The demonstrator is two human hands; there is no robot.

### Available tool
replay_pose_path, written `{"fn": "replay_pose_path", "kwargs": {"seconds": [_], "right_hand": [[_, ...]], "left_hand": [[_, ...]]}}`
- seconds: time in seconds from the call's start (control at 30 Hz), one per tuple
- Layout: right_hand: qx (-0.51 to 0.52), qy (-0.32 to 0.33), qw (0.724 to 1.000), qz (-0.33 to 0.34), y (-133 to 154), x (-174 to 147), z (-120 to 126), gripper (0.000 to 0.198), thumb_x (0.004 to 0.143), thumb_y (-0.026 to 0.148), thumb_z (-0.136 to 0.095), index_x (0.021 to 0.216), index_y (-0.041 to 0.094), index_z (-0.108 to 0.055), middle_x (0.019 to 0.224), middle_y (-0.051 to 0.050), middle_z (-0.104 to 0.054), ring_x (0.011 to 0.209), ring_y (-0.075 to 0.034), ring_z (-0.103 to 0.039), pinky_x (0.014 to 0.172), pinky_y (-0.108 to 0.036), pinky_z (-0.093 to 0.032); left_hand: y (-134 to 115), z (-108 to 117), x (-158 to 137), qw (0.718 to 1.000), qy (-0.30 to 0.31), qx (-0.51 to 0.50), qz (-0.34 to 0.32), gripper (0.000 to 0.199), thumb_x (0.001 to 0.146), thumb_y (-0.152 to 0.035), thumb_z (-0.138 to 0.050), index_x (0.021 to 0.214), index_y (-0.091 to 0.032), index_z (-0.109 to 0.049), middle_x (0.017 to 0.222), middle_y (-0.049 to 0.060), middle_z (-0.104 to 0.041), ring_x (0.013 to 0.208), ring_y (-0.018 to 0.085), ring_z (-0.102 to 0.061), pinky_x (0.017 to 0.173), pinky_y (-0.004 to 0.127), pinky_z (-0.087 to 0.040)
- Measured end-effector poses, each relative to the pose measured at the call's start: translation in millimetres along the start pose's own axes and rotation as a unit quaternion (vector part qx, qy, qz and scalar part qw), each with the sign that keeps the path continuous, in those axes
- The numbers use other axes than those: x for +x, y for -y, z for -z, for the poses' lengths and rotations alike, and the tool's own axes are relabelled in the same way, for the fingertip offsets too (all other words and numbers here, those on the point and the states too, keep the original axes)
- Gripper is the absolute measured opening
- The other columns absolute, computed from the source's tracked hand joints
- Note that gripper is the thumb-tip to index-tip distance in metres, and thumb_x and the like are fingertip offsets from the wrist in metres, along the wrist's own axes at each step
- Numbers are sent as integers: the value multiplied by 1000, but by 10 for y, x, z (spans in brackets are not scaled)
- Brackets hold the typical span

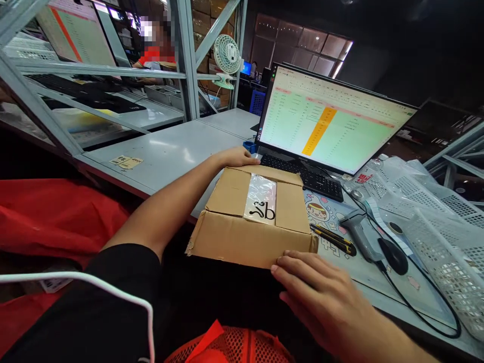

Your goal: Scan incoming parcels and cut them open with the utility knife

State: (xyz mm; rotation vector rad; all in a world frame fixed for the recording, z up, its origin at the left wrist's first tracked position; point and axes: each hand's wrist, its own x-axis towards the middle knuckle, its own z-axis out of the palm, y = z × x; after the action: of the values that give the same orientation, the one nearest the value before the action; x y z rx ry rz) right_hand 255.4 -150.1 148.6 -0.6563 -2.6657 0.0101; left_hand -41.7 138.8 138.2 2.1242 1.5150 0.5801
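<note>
A taped brown cardboard box (223, 237) lies in front of me, its near side jutting past the desk's front edge. Clear tape with black print (260, 199) runs over its top flaps. My left hand (238, 157) reaches around to the box's far left corner and grips it there, with most fingers hidden behind the box. Against the lower right of the near side rest the fingertips of my right hand (317, 287), its fingers stretched out. Just right of the box, a black and yellow utility knife (333, 239) lies on a printed desk mat (321, 209).
Behind the box stand a keyboard (321, 182) and a monitor (333, 121). To the right are a barcode scanner (361, 237), a mouse (393, 255), cables and white plastic baskets (446, 262). A metal frame (188, 60) with a clip fan (227, 54) rises at left; a person (151, 55) sits beyond.
</note>
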Motion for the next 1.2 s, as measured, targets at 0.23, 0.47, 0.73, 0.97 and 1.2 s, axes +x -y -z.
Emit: {"fn": "replay_pose_path", "kwargs": {"seconds": [0.23,0.47,0.73,0.97,1.2], "right_hand": [[260,-72,954,-134,-854,375,430,28,106,20,-55,118,26,-80,112,-3,-83,106,-18,-78,95,-29,-61],[195,41,979,-47,-1245,933,-81,39,91,8,-51,108,22,-83,103,-5,-82,96,-19,-75,95,-36,-58],[-6,-140,987,-82,-1431,295,376,42,94,8,-52,119,27,-81,118,-8,-74,107,-22,-72,92,-39,-59],[53,-225,956,-179,-1760,-325,-173,25,91,36,-77,111,23,-80,136,-13,-74,140,-33,-62,116,-57,-50],[195,-352,852,-336,-1647,-91,-521,41,88,60,-73,94,19,-77,96,-11,-81,87,-28,-75,84,-41,-62]], "left_hand": [[-456,255,-831,920,-269,42,-281,24,98,-33,-53,104,-21,-73,109,9,-74,110,27,-65,106,45,-45],[-529,89,-1433,941,58,96,-318,30,99,-33,-46,93,-25,-74,110,5,-78,114,25,-69,111,41,-42],[39,431,-1790,957,-201,17,-210,22,85,-42,-56,98,-32,-72,118,5,-75,125,30,-65,116,45,-46],[697,-271,-1888,925,-338,-34,-173,28,88,-48,-67,112,-34,-71,136,7,-73,135,33,-61,119,50,-45],[531,-321,-1491,920,-369,-130,31,37,93,-56,-62,109,-22,-62,108,5,-77,106,28,-70,92,40,-56]]}}
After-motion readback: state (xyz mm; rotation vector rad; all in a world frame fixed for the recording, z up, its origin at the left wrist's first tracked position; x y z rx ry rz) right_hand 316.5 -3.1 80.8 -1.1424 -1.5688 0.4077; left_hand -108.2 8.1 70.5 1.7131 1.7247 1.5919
